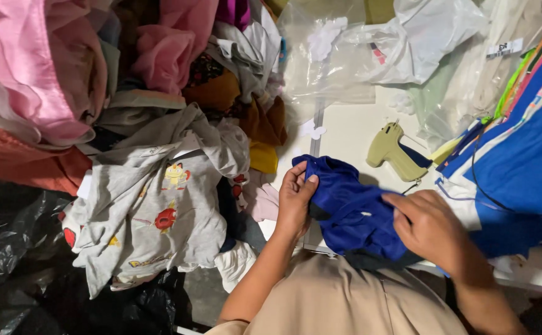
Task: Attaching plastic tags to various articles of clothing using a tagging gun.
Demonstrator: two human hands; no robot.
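A bunched dark blue garment (345, 205) lies at the near edge of a white table (345, 133), against my beige top. My left hand (294, 201) grips its left edge, thumb on top of the fabric. My right hand (429, 226) pinches the garment on its right side, fingers curled into the cloth. A small white tag shows on the blue fabric between the two hands.
An olive tagging gun (394, 152) lies on the table just beyond the garment. A grey printed shirt (159, 198) tops a heap of pink, orange and mustard clothes at left. Clear plastic bags (358, 56) sit at the back. Blue striped fabric (519, 155) is piled at right; black plastic (16, 260) lies lower left.
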